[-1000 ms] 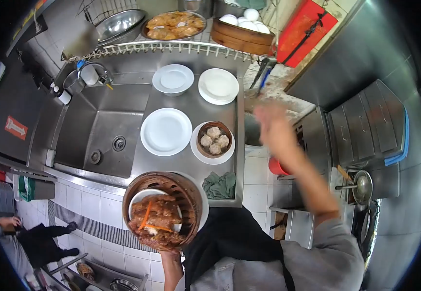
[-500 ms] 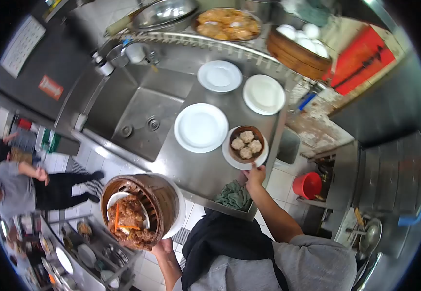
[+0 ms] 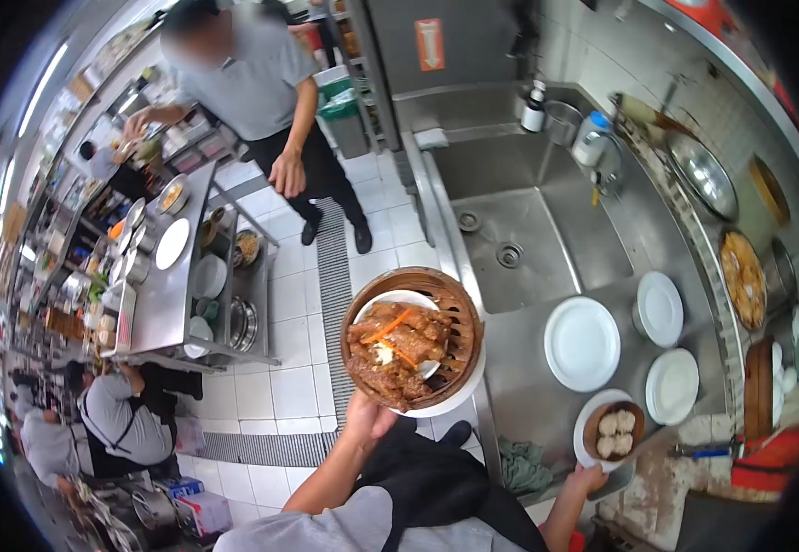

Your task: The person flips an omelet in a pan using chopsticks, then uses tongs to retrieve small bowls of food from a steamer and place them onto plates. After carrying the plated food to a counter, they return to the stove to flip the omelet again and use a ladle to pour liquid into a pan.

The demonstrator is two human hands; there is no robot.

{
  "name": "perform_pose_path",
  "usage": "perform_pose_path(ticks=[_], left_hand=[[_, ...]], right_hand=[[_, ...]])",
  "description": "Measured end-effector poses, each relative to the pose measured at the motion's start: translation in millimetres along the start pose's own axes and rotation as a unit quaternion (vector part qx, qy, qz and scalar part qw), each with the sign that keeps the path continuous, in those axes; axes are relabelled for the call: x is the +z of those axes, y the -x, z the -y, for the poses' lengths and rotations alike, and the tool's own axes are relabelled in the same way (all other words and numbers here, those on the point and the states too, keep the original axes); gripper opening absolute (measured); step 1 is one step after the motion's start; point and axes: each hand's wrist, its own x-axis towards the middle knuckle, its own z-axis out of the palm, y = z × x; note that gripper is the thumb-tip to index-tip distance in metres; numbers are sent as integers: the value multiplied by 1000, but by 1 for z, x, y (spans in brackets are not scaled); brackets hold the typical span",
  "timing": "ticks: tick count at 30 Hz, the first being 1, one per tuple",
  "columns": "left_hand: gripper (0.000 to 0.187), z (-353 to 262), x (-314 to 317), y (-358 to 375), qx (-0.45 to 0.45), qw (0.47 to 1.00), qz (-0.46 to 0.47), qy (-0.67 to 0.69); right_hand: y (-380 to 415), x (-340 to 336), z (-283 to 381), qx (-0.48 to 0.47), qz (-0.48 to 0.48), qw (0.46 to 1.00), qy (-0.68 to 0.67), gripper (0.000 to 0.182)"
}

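Note:
My left hand (image 3: 369, 420) grips a white plate (image 3: 459, 397) from below, over the floor. On that plate stands a round bamboo steamer (image 3: 471, 322) holding a small white dish of brown sauced meat (image 3: 395, 350) with orange strips on top. My right hand (image 3: 587, 479) is closed on the near rim of another white plate (image 3: 586, 449) at the steel counter. A smaller bamboo steamer (image 3: 636, 425) with several pale dumplings (image 3: 615, 432) rests on it. Three white plates lie close by: a large one (image 3: 581, 344), one behind (image 3: 660, 310) and one to the right (image 3: 672, 386).
A double steel sink (image 3: 519, 239) lies beyond the plates, a green cloth (image 3: 523, 465) at the counter's near edge. Ahead left, a person (image 3: 266, 87) stands on the tiled floor facing me. A steel worktable (image 3: 165, 308) with dishes stands left; other people (image 3: 128, 414) are behind it.
My view has swung left toward the aisle and the standing person. The large steamer in my left hand now sits more central. My right hand keeps its hold on the dumpling plate.

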Motion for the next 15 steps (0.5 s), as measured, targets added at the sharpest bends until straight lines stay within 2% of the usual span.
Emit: perform_pose_path(ticks=[2, 3, 5, 6, 7, 8, 9, 10, 12, 13, 15], left_hand=[[54, -11, -20, -20, 5, 999, 36, -4], [54, -17, -25, -28, 23, 998, 58, 11], [52, -28, -34, -37, 43, 997, 65, 7], [51, -37, -37, -42, 45, 997, 62, 21], [51, -45, -39, -46, 51, 996, 60, 29], [49, -57, -42, -49, 59, 996, 59, 19], [48, -70, -46, -55, 66, 996, 57, 10], [48, -84, -53, -65, 69, 996, 53, 20], [49, -99, -70, -73, 45, 998, 39, 1], [50, -119, -63, -77, 52, 993, 102, -8], [47, -142, -70, -96, 52, 994, 101, 2]], right_hand=[[-28, -18, -16, -27, 53, 998, 5, 47], [-22, -20, -12, -33, 111, 993, 7, 42], [33, -21, 15, -49, 124, 991, 19, 38], [24, -17, 4, -53, 136, 989, 20, 38], [-32, -28, -36, -169, 173, 956, 168, 35], [-84, -47, -63, -282, 199, 886, 310, 33], [-131, -70, -80, -385, 216, 782, 439, 32], [-74, -49, -69, -393, 219, 776, 442, 32], [-9, -51, -31, -425, 253, 658, 568, 29], [12, -55, -16, -433, 267, 592, 625, 28], [49, -15, -37, -448, 301, 486, 688, 25]])
